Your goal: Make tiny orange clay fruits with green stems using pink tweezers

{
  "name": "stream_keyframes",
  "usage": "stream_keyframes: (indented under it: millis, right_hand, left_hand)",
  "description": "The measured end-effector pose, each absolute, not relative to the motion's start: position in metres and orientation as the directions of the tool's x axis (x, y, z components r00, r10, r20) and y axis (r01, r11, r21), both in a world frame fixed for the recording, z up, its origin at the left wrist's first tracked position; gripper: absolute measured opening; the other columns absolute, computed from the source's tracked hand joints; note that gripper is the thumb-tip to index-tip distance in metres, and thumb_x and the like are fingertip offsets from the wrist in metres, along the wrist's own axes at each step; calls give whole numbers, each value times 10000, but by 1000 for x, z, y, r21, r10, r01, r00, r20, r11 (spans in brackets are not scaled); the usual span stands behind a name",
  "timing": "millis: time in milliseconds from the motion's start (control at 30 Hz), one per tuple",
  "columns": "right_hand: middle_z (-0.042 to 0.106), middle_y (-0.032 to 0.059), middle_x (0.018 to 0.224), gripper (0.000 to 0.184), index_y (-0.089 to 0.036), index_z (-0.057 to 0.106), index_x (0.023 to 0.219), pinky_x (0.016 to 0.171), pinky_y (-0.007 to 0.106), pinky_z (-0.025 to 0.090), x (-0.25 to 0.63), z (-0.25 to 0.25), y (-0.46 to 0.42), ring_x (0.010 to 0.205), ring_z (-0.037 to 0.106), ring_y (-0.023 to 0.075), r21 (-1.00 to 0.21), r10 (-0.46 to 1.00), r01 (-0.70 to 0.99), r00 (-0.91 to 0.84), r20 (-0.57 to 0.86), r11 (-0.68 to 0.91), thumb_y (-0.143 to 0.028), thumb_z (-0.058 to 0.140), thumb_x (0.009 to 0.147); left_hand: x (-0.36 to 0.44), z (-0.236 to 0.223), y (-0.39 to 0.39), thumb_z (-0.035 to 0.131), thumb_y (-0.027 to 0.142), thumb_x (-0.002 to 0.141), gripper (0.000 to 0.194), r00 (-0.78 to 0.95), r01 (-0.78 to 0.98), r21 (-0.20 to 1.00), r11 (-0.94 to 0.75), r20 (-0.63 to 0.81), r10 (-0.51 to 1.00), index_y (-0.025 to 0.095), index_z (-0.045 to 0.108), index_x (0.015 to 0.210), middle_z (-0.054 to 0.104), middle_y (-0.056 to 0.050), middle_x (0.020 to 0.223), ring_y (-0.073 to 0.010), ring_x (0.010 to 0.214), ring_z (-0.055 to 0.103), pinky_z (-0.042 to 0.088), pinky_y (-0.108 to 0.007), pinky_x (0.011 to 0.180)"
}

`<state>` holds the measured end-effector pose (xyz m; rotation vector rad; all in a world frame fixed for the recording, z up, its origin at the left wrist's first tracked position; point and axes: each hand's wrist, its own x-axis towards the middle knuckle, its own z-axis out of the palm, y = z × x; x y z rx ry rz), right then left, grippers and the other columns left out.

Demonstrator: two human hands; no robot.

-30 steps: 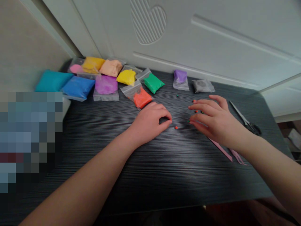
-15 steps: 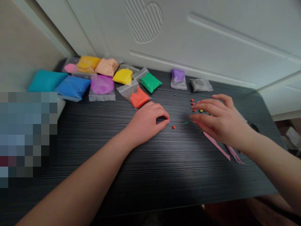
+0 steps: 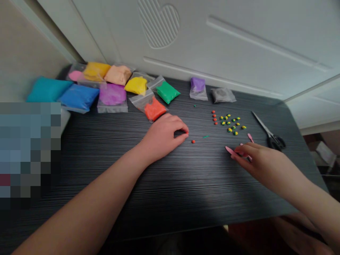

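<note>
Two zip bags (image 3: 148, 105) of orange clay (image 3: 154, 109) and green clay (image 3: 168, 92) beyond the left hand (image 3: 165, 137); orange clay bit (image 3: 187, 133) pinched there; well apart, right hand (image 3: 261, 161) at a pink modelling tool (image 3: 228, 150), grip impossible to tell.

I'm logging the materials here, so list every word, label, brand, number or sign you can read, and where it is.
No readable text on the coloured packets, scissors or pink tools; any fine print is too small.
Only sign: a ribbed heart, on the white panel.
</note>
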<state>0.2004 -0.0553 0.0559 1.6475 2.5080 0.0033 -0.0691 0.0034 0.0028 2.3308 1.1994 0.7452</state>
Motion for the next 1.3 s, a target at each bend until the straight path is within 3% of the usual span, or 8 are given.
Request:
stream_keyframes:
  millis: [100,233,300,400,500,800,1300]
  right_hand:
    - [650,35,798,293,-199,589,859,597,297,427,195,53,-57,706,624,191,198,925,911,-322,-202,361,-389,366,865]
    - [643,44,737,294,-188,564,802,529,286,377,187,54,-57,643,620,211,294,939,894,-300,-169,338,-394,362,856]
    - [627,35,652,297,-187,542,793,479,266,327,182,56,-57,569,606,200,277,957,917,-258,-132,286,-407,353,856]
    - [606,14,586,270,-183,507,875,457,243,281,166,56,-57,508,586,172,157,977,965,-204,-58,211,-388,330,871]
    - [614,17,594,255,-175,476,923,455,241,248,147,52,-55,514,591,171,97,963,958,-263,-59,268,-357,302,888]
    - [621,46,620,221,-157,416,897,457,243,209,131,40,-44,526,590,184,93,947,950,-281,-155,298,-326,274,894]
    - [606,33,568,285,-178,402,834,447,258,148,124,44,-38,466,573,194,232,941,921,-266,-210,313,-357,192,906]
  left_hand:
    - [-69,4,3,506,245,773,143,479,608,587,-535,267,836,184,627,821,631,-20,861,-169,849,520,399,-314,791]
    - [-69,5,2,501,217,765,139,461,598,615,-514,260,848,180,623,822,637,-11,833,-160,816,519,406,-295,755]
    - [-69,5,2,501,208,760,137,447,596,629,-499,256,857,183,623,817,640,-5,822,-157,805,520,406,-290,741]
    - [-69,5,2,506,191,749,131,430,591,643,-487,260,865,185,623,807,641,3,814,-153,799,523,405,-281,732]
    - [-68,5,2,511,175,739,132,425,588,647,-485,264,866,184,624,806,642,6,815,-150,794,526,408,-276,727]
    - [-68,3,3,487,186,763,189,434,591,633,-501,274,858,179,631,886,647,-15,858,-162,833,532,418,-300,764]
    - [-68,3,3,492,191,762,155,450,604,607,-517,276,849,182,630,830,635,-13,825,-163,825,526,412,-301,760]
